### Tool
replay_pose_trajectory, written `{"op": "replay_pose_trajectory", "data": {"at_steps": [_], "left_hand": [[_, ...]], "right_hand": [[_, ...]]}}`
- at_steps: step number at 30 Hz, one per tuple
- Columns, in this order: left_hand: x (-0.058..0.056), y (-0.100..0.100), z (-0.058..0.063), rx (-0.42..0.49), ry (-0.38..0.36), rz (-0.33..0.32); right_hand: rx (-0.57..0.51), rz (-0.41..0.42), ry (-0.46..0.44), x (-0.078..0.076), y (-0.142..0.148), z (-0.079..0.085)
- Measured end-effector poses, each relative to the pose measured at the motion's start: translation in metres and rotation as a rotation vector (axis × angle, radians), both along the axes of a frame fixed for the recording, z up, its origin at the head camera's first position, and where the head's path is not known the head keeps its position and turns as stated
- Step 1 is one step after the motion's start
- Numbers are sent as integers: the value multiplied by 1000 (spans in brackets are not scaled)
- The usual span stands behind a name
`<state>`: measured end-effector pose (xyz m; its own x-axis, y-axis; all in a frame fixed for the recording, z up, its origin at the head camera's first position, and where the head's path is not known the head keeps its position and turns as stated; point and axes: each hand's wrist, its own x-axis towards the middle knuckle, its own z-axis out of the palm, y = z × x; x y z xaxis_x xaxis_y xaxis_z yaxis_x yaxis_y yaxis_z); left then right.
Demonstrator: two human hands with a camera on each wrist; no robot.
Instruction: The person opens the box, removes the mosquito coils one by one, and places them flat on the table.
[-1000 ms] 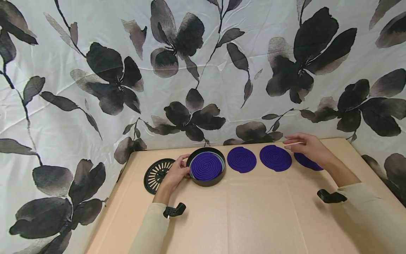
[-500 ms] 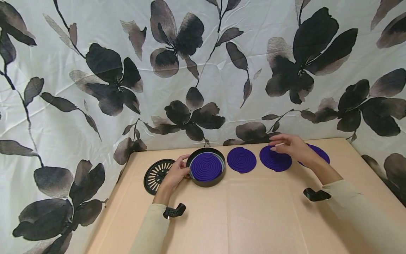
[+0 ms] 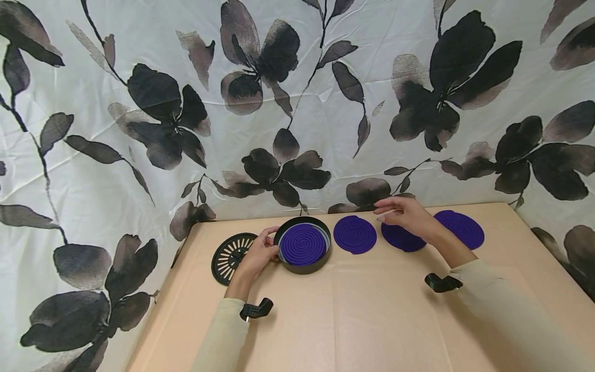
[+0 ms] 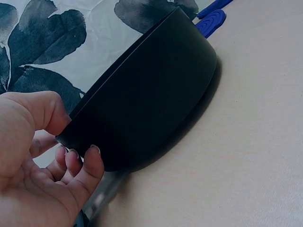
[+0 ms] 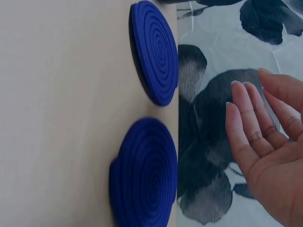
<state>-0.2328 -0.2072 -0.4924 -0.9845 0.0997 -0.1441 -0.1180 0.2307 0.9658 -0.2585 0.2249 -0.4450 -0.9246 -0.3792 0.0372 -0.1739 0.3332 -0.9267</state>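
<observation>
One purple coiled mat (image 3: 303,244) lies inside the dark round tin (image 4: 151,94) just right of my left grip (image 3: 257,253), which is clamped on the tin's rim with thumb and fingers. Left of that grip, partly hidden behind it, a slotted black disc (image 3: 231,257) rests on the worktop (image 3: 362,310). My right grip (image 3: 406,214) hovers over a second mat (image 3: 402,240), fingers relaxed and apart from the thumb. A third mat (image 3: 355,234) lies left of this grip, a fourth mat (image 3: 460,229) to its right.
</observation>
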Motion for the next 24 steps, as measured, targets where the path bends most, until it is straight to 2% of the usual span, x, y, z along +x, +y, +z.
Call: {"op": "replay_pose_trajectory", "data": {"at_steps": [13,24], "left_hand": [[-5,4,1,-9,-16,35],[-9,9,-1,-14,-10,53]], "right_hand": [[-47,76,16,-16,-30,-3],[-93,133,-27,-31,-58,-6]]}}
